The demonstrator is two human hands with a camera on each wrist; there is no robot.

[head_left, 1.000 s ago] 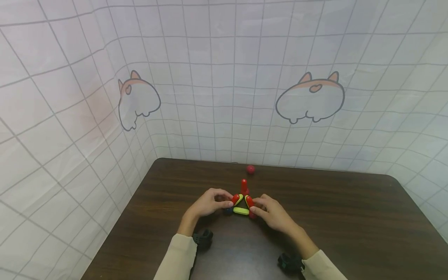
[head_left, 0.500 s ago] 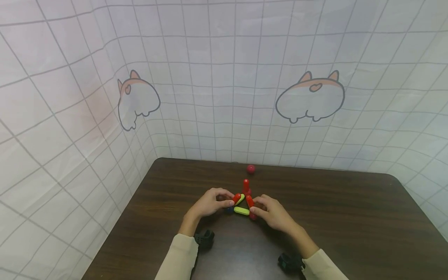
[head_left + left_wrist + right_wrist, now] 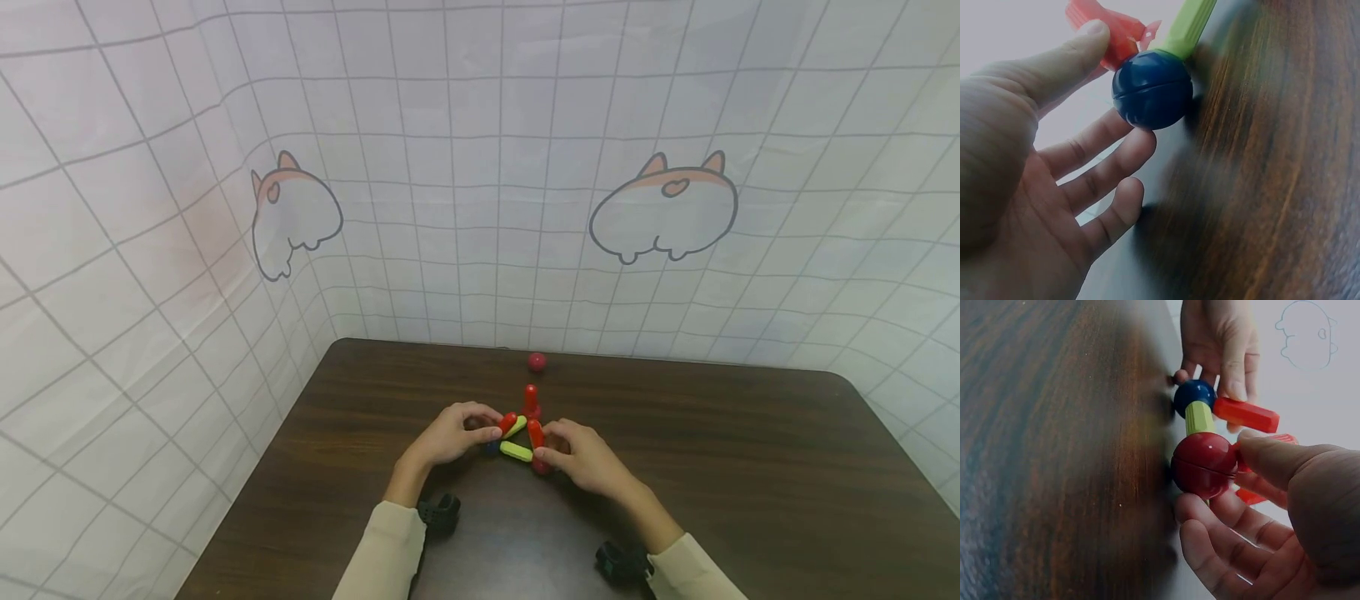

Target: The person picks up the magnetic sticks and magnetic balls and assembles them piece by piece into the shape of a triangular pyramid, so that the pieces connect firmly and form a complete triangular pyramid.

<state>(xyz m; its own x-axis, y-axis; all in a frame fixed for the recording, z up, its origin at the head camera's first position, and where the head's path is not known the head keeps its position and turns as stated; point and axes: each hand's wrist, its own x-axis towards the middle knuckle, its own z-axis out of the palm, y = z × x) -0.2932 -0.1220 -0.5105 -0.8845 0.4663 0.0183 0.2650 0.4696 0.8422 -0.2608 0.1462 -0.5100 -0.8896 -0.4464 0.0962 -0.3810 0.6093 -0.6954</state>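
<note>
A small frame of toy rods and balls stands on the dark wooden table (image 3: 712, 467). A green rod (image 3: 516, 452) lies flat between a blue ball (image 3: 491, 448) and a red ball (image 3: 542, 467). Two red rods (image 3: 507, 422) (image 3: 535, 433) slant up from the balls, and a third red rod (image 3: 531, 398) stands behind. My left hand (image 3: 491, 433) pinches the left red rod (image 3: 1107, 31) by the blue ball (image 3: 1152, 89), thumb on top. My right hand (image 3: 543, 454) pinches the right red rod above the red ball (image 3: 1204, 464), its fingers curled beneath.
A loose red ball (image 3: 536, 362) lies near the table's far edge. A white gridded cloth with cartoon prints (image 3: 663, 208) walls the table at the back and left. Black wrist straps (image 3: 442, 510) sit on both forearms.
The upright red rod behind has shifted slightly right, and the right red rod leans a little more inward. Both hands stay almost where they were.
</note>
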